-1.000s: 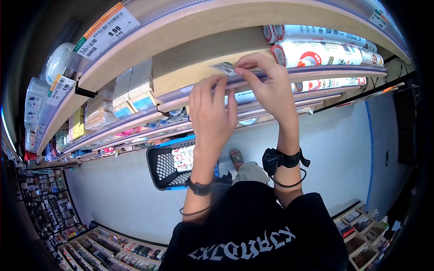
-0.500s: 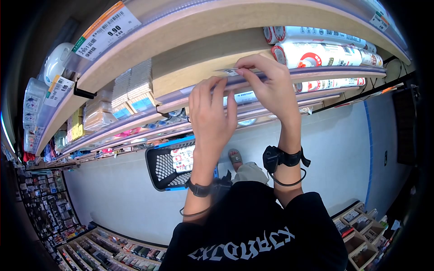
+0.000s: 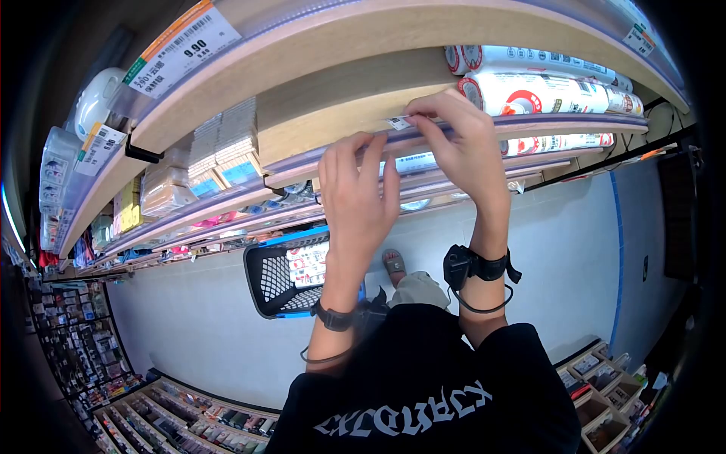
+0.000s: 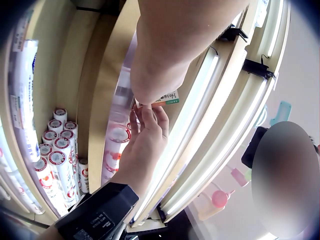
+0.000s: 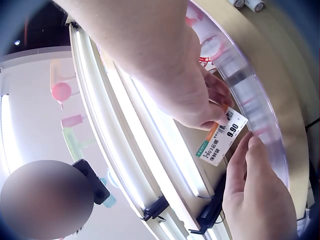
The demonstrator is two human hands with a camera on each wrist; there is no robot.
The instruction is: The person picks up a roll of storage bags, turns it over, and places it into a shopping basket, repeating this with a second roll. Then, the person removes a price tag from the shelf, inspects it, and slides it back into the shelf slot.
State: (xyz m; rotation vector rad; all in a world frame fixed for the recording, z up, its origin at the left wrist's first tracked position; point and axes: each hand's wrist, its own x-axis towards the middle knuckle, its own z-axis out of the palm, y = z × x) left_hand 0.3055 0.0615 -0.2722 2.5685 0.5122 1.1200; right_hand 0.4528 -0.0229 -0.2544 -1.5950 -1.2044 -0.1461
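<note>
My right hand (image 3: 463, 144) pinches a price tag (image 5: 222, 142) between thumb and fingers at the front edge of a wooden shelf. The tag is white with an orange and green edge and reads 9.90. It stands right by the clear plastic strip (image 5: 256, 97) along that edge. To its left, my left hand (image 3: 354, 181) has its fingertips at the same edge, fingers loosely bent and thumb apart. In the left wrist view, my left forearm covers part of the tag, and the right hand (image 4: 142, 152) grips its end.
White and red printed rolls (image 3: 522, 92) lie on the shelf to the right. Boxed goods (image 3: 223, 155) stand farther left. Below, a black and blue basket (image 3: 261, 299) holds white and red packages (image 3: 306, 265). Another shelf edge with a price label (image 3: 181, 49) runs above.
My right hand has shifted slightly right with the price tag, which has come lower, closer to the strip. The left hand stays at the shelf edge.
</note>
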